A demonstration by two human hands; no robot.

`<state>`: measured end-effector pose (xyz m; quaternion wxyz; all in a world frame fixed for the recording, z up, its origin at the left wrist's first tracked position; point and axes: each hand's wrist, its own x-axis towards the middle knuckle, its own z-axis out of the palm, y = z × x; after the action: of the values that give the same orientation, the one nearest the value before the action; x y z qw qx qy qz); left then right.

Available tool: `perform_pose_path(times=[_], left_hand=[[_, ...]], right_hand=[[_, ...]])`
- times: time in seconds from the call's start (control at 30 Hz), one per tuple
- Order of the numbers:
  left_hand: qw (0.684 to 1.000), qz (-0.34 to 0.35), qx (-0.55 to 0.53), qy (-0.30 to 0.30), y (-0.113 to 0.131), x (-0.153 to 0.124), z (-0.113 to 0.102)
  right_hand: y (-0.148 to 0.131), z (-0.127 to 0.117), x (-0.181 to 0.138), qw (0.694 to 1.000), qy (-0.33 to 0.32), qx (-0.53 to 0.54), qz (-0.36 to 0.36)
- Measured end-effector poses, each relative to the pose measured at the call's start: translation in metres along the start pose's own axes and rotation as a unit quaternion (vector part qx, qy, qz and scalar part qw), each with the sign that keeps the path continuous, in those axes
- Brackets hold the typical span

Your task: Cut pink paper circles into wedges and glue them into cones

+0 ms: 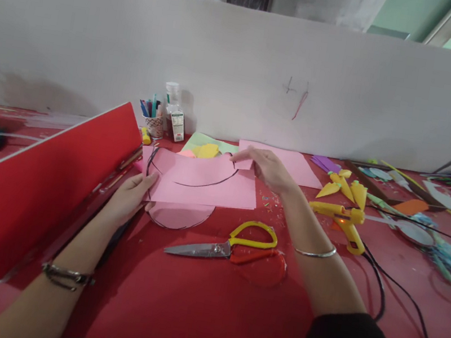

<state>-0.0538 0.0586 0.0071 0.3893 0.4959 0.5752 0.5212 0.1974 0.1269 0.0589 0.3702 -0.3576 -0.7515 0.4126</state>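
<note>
Left fingers: pinching the left edge of the pink sheet, thumb lying on top.
Right fingers: curling at its upper right edge; the thumb is hiding, so I cannot tell whether they are pinching.
Pink sheet: spanning between the 2 sets of fingers over the red bench, showing a curved black line.
Rounded pink piece: peeking out below the sheet.
Scissors: 1 pair lying nearer the person, blades pointing left.
Glue gun: lying at right, glowing orange at 1 spot, near yellow cones.
</note>
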Motion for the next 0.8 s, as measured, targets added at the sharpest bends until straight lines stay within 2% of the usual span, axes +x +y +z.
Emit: perform_pose_path(times=[0.13,0.23,0.4,0.5,0.6,0.7,0.8], left_hand=[[1.000,-0.005,-0.019,0.016,-0.004,0.002,-0.001],[0.999,0.022,0.011,0.031,-0.005,0.004,-0.003],[0.995,0.056,0.072,0.045,-0.002,0.002,-0.003],[0.991,0.079,0.100,0.050,0.000,-0.002,0.001],[0.988,0.096,0.117,0.040,0.001,-0.006,0.007],[0.978,0.133,0.163,-0.003,-0.002,-0.010,0.013],[0.960,0.181,0.206,-0.059,-0.005,-0.015,0.019]], right_hand=[[-0.003,0.001,0.001,0.995,-0.009,-0.099,-0.016],[-0.001,0.000,0.001,0.990,-0.031,-0.136,-0.010],[-0.002,0.003,-0.001,0.977,0.012,-0.209,-0.029],[-0.008,0.012,-0.002,0.970,0.012,-0.240,-0.036],[-0.014,0.021,-0.003,0.969,-0.017,-0.241,-0.052],[-0.022,0.029,-0.006,0.974,-0.057,-0.211,-0.062],[-0.031,0.033,-0.011,0.979,-0.153,-0.119,-0.063]])
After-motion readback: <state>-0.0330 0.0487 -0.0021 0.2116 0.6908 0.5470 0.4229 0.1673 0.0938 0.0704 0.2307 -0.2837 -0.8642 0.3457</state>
